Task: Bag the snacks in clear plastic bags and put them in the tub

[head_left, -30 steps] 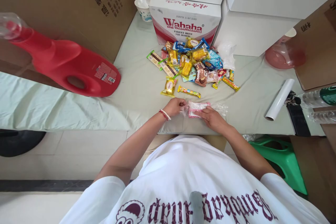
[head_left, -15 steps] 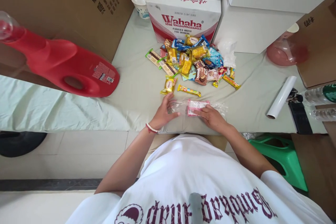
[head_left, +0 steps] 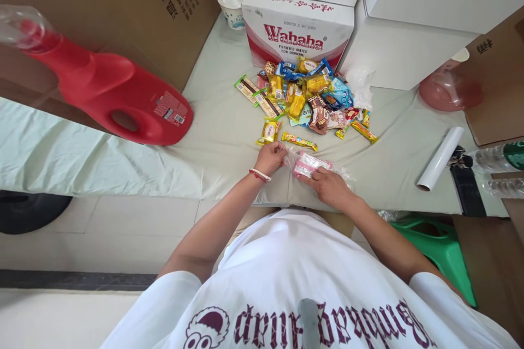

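A clear plastic bag (head_left: pixel 341 174) lies at the near edge of the pale green cloth (head_left: pixel 221 136), with a pink snack packet (head_left: pixel 310 163) inside it. My left hand (head_left: pixel 271 157), a red and white bracelet on its wrist, is closed and pinches the bag's left end. My right hand (head_left: pixel 327 185) rests on the bag and grips the pink packet through the plastic. Just beyond both hands lies a pile of wrapped snacks (head_left: pixel 305 99), with a long yellow bar (head_left: pixel 299 141) and a yellow packet (head_left: pixel 269 132) nearest.
A big red jug (head_left: pixel 110 92) lies on its side at the left. A Wahaha carton (head_left: pixel 298 27), a paper cup (head_left: pixel 233 8) and white boxes (head_left: pixel 409 16) stand behind the snacks. A white roll (head_left: pixel 440 158), water bottles (head_left: pixel 497 157) and a green stool (head_left: pixel 438 248) are at the right.
My left hand opened flat on the bag half a second ago, then closed again on the bag's left end. The right hand stayed on the pink packet.
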Tool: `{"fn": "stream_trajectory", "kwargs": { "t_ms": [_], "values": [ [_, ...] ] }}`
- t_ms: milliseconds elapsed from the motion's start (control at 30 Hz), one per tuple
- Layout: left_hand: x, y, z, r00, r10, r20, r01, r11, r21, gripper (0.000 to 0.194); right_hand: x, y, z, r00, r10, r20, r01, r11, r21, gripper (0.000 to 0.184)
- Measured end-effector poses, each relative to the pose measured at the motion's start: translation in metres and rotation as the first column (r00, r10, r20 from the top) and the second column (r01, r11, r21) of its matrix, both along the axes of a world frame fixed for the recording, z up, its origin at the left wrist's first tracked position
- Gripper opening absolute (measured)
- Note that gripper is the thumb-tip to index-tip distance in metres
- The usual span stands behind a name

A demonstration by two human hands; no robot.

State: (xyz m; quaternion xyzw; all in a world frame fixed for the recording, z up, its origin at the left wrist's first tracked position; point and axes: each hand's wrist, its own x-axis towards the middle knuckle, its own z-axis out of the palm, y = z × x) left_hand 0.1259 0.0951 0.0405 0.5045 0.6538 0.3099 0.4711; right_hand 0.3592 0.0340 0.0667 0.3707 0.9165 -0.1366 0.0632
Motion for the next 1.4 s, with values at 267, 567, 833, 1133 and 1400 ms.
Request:
{"fn": "stream_trajectory", "kwargs": {
  "t_ms": [267, 567, 833, 1133, 1400],
  "values": [
    [0.007, 0.007, 0.01, 0.913, -0.306, 0.272, 0.297, 0.952, 0.075, 0.04, 0.0, -0.002, -0.006, 0.997, 0.007, -0.076, -0.007, 1.0, 0.006, 0.055],
    [-0.01, 0.003, 0.005, 0.836, 0.033, 0.547, 0.001, 0.998, -0.061, 0.019, -0.001, -0.003, -0.002, 0.917, -0.308, -0.253, 0.269, 0.946, -0.179, 0.07],
    [-0.011, 0.004, -0.006, 0.851, 0.13, 0.508, -0.131, 0.991, -0.033, 0.022, -0.02, 0.008, 0.027, 0.982, -0.188, 0.011, 0.187, 0.966, -0.177, 0.059],
    [-0.008, 0.016, -0.001, 0.89, -0.292, 0.351, 0.201, 0.941, 0.272, 0.017, -0.021, 0.004, 0.017, 0.966, -0.259, -0.018, 0.252, 0.952, -0.173, 0.051],
    [-0.021, 0.006, -0.007, 0.822, -0.228, 0.521, 0.137, 0.968, 0.208, 0.012, -0.013, 0.006, 0.006, 0.931, -0.33, -0.154, 0.3, 0.935, -0.187, 0.065]
  ]
}}
